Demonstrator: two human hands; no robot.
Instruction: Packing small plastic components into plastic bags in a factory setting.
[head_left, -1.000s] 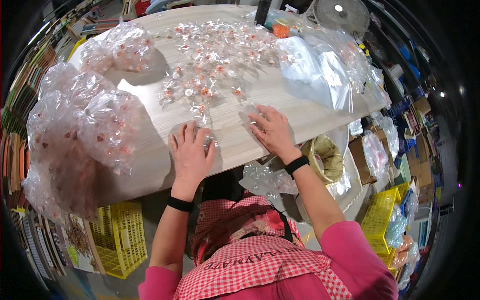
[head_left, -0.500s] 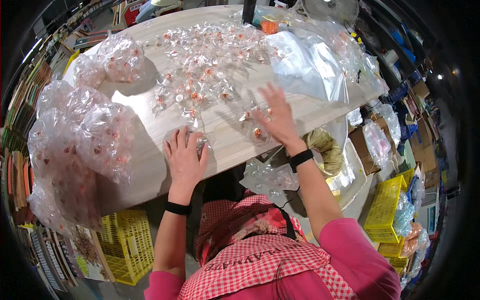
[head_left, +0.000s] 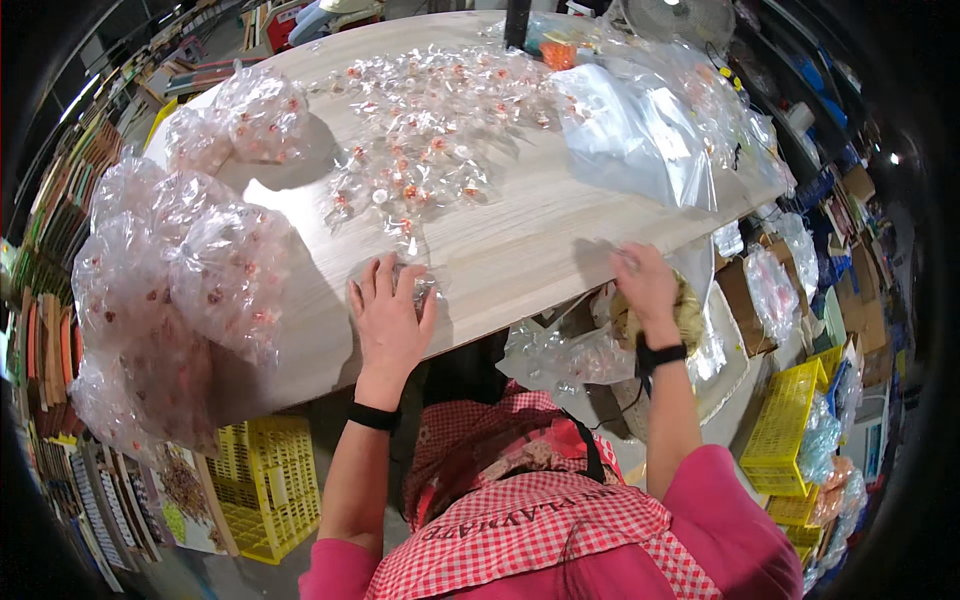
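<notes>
Clear packets (head_left: 437,145), glossy, crinkled, orange-red inside

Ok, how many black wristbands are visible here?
2: one band on the wrist of the left hand, the other band on that of the right hand. Neither is hidden.

Pale wood-grain table (head_left: 510,255) over grey floor (head_left: 727,425), round fan (head_left: 685,20) beyond.

Orange-flecked packets (head_left: 410,168), red-white checked apron (head_left: 570,502)
</notes>
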